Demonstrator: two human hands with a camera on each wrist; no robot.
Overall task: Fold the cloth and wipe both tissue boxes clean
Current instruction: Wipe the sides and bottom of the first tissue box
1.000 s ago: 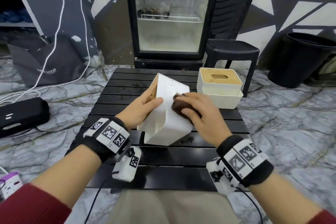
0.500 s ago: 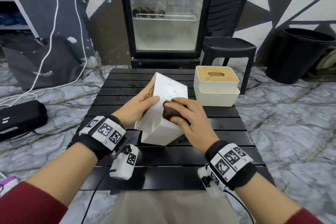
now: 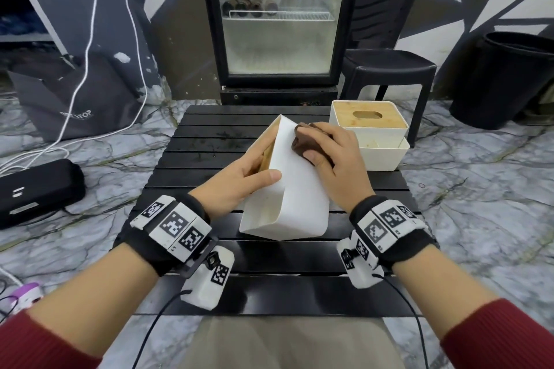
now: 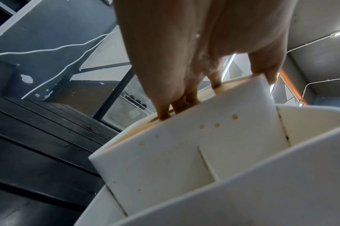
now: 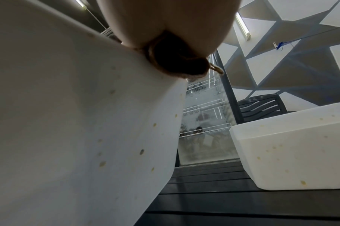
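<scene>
Item: white plastic tissue box with a wooden lid face (image 3: 296, 189), tipped on edge near the middle of the black slatted table (image 3: 192, 141), its lower end on the slats and its broad white side turned up; small yellowish specks show on that side in the right wrist view (image 5: 99, 137). Left hand (image 3: 236, 186): grips the box's left edge, thumb laid on the white side, fingers (image 4: 165, 110) curled over the lid side. Right hand (image 3: 335, 156): curled over a folded dark brown cloth (image 3: 305, 144), pressing it flat against the upper part of the white side. Second item: white tissue box with a bamboo slotted lid (image 3: 370, 120), upright at the table's far right, standing in a white open tray (image 3: 386, 156), apart from the tipped box. Behind: glass-door fridge (image 3: 278, 18), black plastic stool (image 3: 389, 69).
</scene>
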